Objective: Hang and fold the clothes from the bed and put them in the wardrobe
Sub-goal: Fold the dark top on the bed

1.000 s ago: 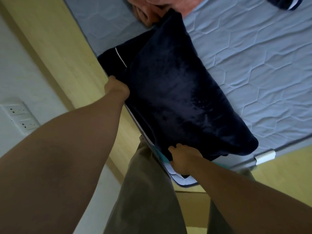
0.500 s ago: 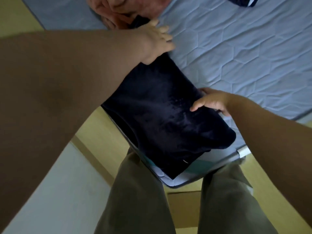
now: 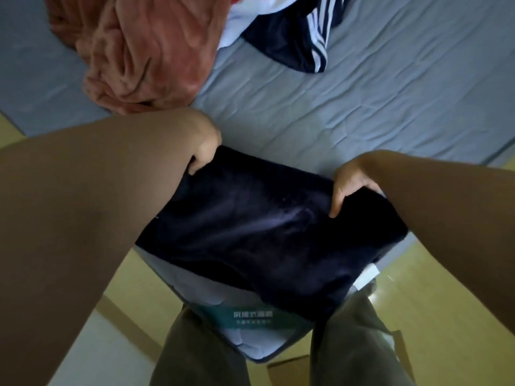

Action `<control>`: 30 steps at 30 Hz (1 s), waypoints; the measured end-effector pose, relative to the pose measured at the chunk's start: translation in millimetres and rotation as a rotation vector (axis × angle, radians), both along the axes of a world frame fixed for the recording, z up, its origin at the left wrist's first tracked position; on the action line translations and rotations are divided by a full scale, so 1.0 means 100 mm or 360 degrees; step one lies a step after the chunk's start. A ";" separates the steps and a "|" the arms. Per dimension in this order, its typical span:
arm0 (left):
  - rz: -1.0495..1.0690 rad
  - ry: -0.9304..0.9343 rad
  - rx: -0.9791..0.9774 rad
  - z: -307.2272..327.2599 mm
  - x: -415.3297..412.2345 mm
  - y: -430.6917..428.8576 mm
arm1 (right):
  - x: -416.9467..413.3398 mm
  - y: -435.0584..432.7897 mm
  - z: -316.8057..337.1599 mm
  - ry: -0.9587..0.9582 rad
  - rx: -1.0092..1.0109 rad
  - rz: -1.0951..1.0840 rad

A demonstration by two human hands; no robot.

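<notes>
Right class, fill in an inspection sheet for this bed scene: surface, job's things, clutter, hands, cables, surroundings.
Surface: creased grey mattress, label at its near corner.
Job's things: folded dark garment on the near corner; pink garment and striped garment heaped farther back.
Clutter: nothing seen.
Hands: left hand and right hand each grip an edge of the dark garment.
Cables: nothing seen.
Surroundings: yellow floor; the person's olive trousers.

Bare bed right of centre: open passage. Far left blocked by rust fleece heap, just beyond the left hand. Navy striped garment lies beside the heap. Near corner is taken by the folded dark garment.
</notes>
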State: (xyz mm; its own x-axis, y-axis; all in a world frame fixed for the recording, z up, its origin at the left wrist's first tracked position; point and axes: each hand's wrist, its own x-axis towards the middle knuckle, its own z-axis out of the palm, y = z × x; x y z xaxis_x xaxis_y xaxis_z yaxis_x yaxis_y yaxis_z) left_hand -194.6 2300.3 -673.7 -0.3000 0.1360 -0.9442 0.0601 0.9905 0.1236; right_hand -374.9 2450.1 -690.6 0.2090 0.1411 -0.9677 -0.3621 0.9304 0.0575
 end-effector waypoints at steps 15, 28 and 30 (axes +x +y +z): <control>0.0539 0.0442 -0.0403 -0.14 -0.56 -1.38 | -1.02 -0.08 -0.13 0.0857 -0.0724 0.0486; 0.0458 0.0819 -0.0479 -0.15 -0.36 -1.38 | -0.99 -0.07 -0.05 0.1073 -0.0673 0.0544; 0.0698 0.1121 -0.0459 -0.18 -0.17 -1.32 | -0.96 0.07 -0.08 0.1244 -0.0689 0.0653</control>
